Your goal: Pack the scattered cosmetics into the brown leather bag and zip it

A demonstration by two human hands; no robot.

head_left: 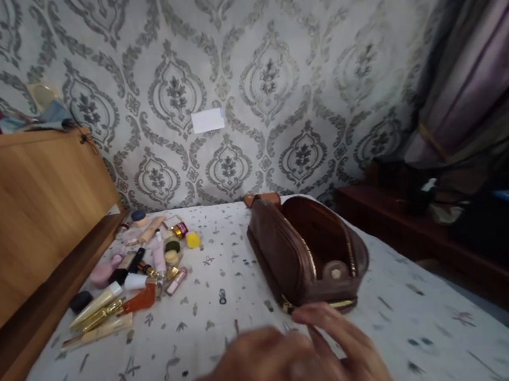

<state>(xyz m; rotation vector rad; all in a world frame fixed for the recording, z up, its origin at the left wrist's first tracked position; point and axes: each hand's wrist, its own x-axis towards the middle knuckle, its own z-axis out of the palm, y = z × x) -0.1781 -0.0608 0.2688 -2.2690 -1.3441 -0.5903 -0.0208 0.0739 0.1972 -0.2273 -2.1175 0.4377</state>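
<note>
Overlapping in view at the bottom centre of the frame are a blurred left hand (273,363) and a right hand (351,346); whether either grip is spread or pinching something, I cannot tell. The right hand reaches the near edge of a brown bag (288,256), right of centre, its gold zipper (309,256) undone and mouth gaping. Cosmetics (137,281) lie heaped at centre left on the same white printed cloth (228,266). Damask wallpaper (245,16) fills the upper frame.

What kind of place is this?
Probably a room in someone's home, maybe a bedroom: there's fancy patterned wallpaper, and little makeup things beside an open brown bag on a printed cloth.
</note>
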